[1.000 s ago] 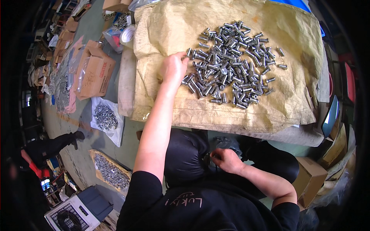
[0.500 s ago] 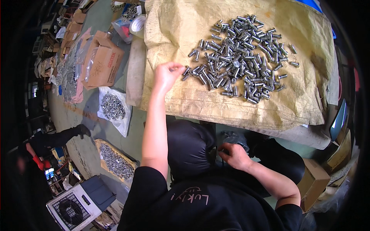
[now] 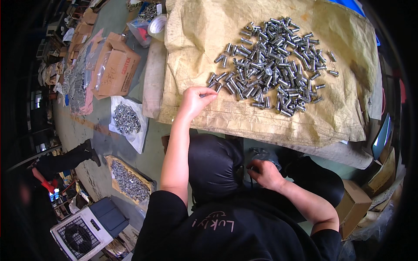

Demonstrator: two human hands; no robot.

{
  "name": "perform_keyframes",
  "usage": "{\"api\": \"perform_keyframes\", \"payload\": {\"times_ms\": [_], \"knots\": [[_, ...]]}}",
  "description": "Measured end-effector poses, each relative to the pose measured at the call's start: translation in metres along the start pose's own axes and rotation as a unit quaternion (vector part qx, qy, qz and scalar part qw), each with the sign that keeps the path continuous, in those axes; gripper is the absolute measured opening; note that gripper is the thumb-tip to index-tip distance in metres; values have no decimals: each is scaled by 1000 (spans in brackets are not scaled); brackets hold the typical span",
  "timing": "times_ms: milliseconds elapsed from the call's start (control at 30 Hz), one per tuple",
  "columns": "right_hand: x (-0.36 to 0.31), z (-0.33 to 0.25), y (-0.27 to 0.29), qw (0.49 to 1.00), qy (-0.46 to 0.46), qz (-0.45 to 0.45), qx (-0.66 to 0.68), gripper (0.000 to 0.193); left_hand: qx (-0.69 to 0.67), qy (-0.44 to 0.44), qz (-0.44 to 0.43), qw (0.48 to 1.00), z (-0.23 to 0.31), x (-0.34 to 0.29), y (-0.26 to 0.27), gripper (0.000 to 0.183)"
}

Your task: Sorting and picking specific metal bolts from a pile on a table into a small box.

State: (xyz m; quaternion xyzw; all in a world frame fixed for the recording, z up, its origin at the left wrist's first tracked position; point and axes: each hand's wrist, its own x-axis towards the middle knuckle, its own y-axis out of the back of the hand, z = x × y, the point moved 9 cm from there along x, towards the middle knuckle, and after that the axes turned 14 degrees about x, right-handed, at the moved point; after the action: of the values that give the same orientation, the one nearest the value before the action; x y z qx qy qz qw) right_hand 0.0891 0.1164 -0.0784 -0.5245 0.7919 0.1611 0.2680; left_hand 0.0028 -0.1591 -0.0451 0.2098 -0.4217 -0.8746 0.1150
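A heap of several shiny metal bolts (image 3: 272,61) lies spread on a tan woven sack (image 3: 217,111) in front of me. My left hand (image 3: 196,101) rests on the sack at the near left edge of the heap, fingers pinched on one bolt (image 3: 208,93). My right hand (image 3: 262,173) is low in my lap between my dark trouser knees, fingers curled on the rim of a grey bag (image 3: 260,153) there.
On the floor to the left stand an open cardboard box (image 3: 114,69), a clear plastic bag of bolts (image 3: 126,119) and a tray of small metal parts (image 3: 128,182). A roll of tape (image 3: 156,26) lies beside the sack. A white fan unit (image 3: 87,228) is at lower left. Another cardboard box (image 3: 355,206) sits at right.
My left hand has drawn back from the heap toward the near left of the sack, pinching a bolt. My right hand stays in my lap. The camera view has shifted.
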Motion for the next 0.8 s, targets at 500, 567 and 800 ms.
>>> {"api": "perform_keyframes", "payload": {"times_ms": [500, 567, 800], "knots": [[0, 3, -3, 1000, 14, 0, -4, 22, 253, 64, 73, 963, 18, 34, 10, 18], [0, 5, -3, 1000, 18, 2, -3, 22, 257, 59, 91, 960, 26, 33, 12, 15], [0, 6, -3, 1000, 13, 1, -8, 21, 80, 41, 204, 975, 12, 15, 29, 14]]}}
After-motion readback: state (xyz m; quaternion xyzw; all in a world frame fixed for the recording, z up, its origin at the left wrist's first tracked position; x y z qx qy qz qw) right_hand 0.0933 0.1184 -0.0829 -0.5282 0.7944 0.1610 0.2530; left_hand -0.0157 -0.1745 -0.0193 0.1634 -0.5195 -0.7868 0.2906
